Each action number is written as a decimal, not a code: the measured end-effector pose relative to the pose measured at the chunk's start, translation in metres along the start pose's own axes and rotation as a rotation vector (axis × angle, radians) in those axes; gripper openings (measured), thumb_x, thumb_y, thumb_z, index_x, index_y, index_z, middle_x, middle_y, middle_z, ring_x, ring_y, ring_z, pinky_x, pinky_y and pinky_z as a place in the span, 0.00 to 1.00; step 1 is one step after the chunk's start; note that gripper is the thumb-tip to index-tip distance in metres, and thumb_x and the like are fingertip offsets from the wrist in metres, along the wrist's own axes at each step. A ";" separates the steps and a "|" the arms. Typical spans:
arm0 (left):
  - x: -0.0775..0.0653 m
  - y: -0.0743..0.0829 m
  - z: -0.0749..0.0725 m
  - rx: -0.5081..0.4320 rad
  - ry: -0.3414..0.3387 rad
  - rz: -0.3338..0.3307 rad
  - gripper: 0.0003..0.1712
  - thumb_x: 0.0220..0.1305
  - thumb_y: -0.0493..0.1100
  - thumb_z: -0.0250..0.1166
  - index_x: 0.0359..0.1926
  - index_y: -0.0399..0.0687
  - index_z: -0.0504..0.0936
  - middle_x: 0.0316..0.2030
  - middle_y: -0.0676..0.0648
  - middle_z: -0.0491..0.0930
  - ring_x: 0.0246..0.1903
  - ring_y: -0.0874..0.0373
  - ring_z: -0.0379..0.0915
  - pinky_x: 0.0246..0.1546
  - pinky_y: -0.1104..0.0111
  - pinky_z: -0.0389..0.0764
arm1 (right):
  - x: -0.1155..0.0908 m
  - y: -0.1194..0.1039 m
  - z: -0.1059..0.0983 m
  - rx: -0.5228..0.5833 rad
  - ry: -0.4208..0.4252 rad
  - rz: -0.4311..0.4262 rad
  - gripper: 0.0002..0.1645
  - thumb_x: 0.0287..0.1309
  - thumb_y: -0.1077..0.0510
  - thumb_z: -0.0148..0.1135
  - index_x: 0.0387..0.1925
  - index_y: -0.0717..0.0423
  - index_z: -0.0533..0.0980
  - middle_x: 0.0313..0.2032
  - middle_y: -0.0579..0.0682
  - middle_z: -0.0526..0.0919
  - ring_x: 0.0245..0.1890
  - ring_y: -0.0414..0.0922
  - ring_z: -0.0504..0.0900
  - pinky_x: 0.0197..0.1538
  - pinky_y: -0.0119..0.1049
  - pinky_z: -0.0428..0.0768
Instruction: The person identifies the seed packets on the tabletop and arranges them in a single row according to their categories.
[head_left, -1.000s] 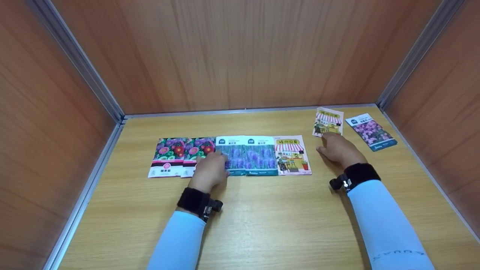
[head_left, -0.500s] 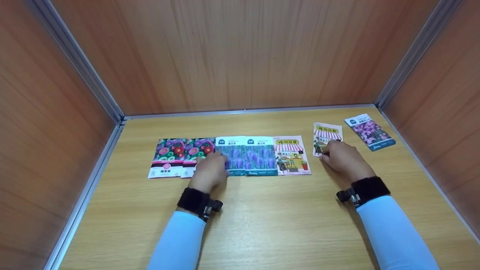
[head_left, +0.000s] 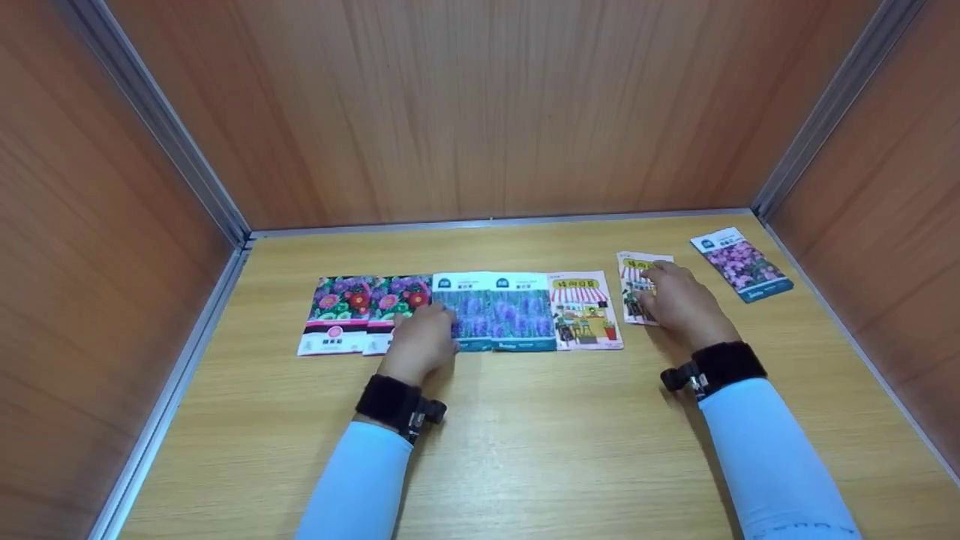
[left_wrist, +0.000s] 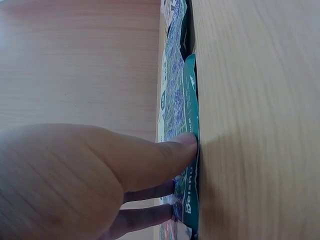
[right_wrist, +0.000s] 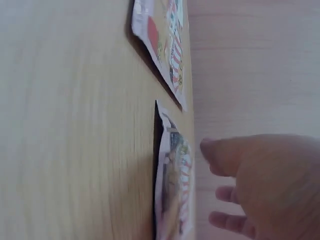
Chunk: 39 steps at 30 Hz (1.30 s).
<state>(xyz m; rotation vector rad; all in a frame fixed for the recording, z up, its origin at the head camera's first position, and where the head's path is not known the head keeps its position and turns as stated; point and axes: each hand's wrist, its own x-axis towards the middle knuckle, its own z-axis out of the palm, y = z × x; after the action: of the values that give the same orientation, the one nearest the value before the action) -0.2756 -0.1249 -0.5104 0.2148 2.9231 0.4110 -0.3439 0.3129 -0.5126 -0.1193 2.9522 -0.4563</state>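
My left hand [head_left: 424,341] rests over a row of flat flower seed packets, its fingers on the left lavender packet [head_left: 475,330] and beside the red-flower packet [head_left: 401,292]. In the left wrist view the extended thumb [left_wrist: 165,155] presses on the green lower edge of the lavender packet [left_wrist: 191,100]. My right hand [head_left: 690,304] is over a loose striped-awning packet [head_left: 634,300], just right of the row. In the right wrist view the right hand [right_wrist: 270,180] shows a gap to the packet [right_wrist: 172,185], with nothing between its fingers.
The row also holds another red-flower packet [head_left: 334,315], a second lavender packet [head_left: 521,311] and a striped-awning packet [head_left: 585,311] at its right end. A pink-flower packet [head_left: 742,262] lies askew at the far right. Wooden panels [head_left: 487,112] enclose the tabletop [head_left: 525,442].
The loose striped-awning packet has come toward me, then a little left, moved by my right hand, whose fingers have since loosened from it. The left hand has stayed in place.
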 end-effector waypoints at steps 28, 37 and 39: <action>0.001 -0.001 0.001 0.013 -0.017 -0.025 0.27 0.76 0.47 0.77 0.71 0.48 0.86 0.75 0.40 0.80 0.77 0.40 0.74 0.80 0.28 0.64 | -0.010 -0.006 0.001 0.215 -0.169 0.044 0.28 0.78 0.49 0.72 0.69 0.60 0.81 0.60 0.61 0.86 0.50 0.54 0.85 0.57 0.50 0.83; 0.002 0.000 0.002 0.020 -0.030 -0.027 0.27 0.76 0.47 0.77 0.72 0.48 0.86 0.71 0.42 0.83 0.74 0.42 0.76 0.76 0.32 0.68 | -0.013 -0.007 0.002 0.205 -0.148 -0.029 0.31 0.76 0.50 0.75 0.71 0.61 0.82 0.69 0.65 0.83 0.55 0.56 0.84 0.65 0.57 0.84; 0.002 0.000 0.002 0.022 -0.029 -0.024 0.27 0.76 0.46 0.77 0.72 0.49 0.86 0.70 0.42 0.83 0.73 0.42 0.77 0.76 0.33 0.68 | -0.013 -0.008 0.002 0.216 -0.160 -0.023 0.32 0.76 0.50 0.74 0.73 0.60 0.81 0.71 0.65 0.81 0.57 0.57 0.84 0.67 0.58 0.84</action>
<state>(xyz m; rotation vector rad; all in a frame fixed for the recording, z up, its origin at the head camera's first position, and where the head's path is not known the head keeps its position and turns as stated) -0.2776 -0.1239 -0.5121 0.1870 2.9002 0.3694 -0.3303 0.3063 -0.5104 -0.1562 2.7277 -0.7287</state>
